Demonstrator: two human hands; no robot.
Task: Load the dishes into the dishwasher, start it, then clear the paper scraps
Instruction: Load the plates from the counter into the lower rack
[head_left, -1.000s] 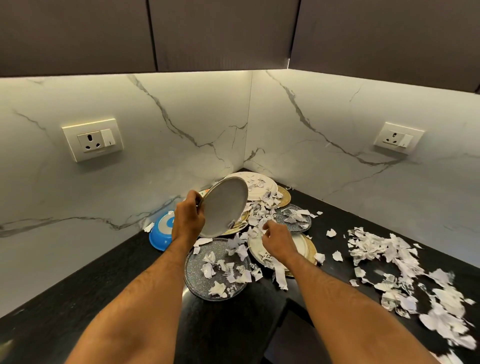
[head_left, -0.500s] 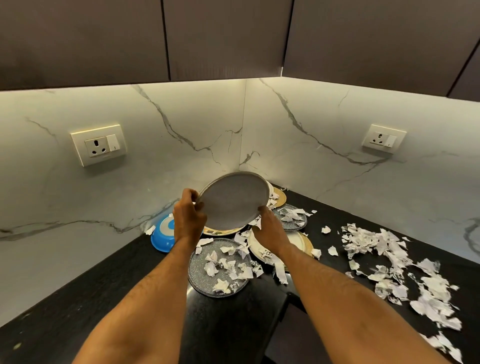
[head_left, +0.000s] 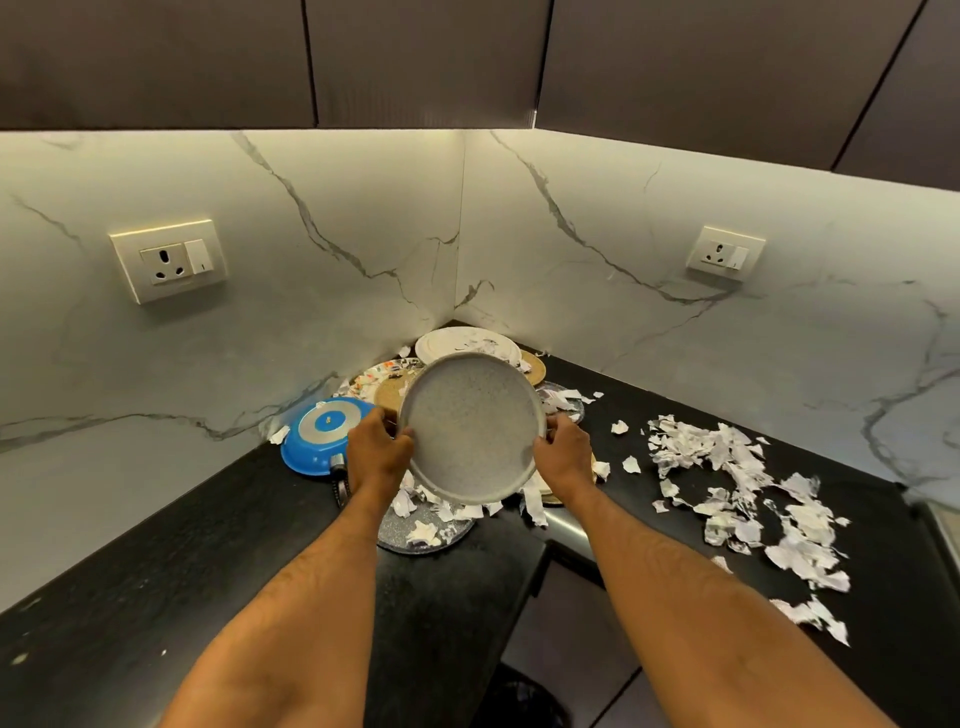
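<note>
1. Nearest to me, both forearms reach forward over the black desk (head_left: 156, 561), which wraps round a corner under marble walls.
2. My left hand (head_left: 378, 453) grips the left rim of a speckled grey plate (head_left: 471, 427), fingers curled round its edge.
3. My right hand (head_left: 565, 453) grips the opposite rim, so the plate is held between both hands, lifted clear of the desk and tilted with its face toward me.
4. Just under the held plate lies a dark glittery plate (head_left: 426, 535) flat on the desk, with torn paper bits on it.
5. To the right, a wide spread of paper scraps (head_left: 737, 488) covers the desk, well apart from the plates.
6. Left of my left hand sits a blue dish (head_left: 324, 434) with a grey centre, close to the wall.
7. Behind the held plate the pile of dishes goes on: a patterned plate (head_left: 382, 375), a tan woven mat (head_left: 390, 396) and, farthest into the corner, a white plate (head_left: 462, 344) with scraps on it.
8. On the walls I see a left socket (head_left: 169, 260) and a right socket (head_left: 724, 254), with dark cabinets (head_left: 426, 57) above.
</note>
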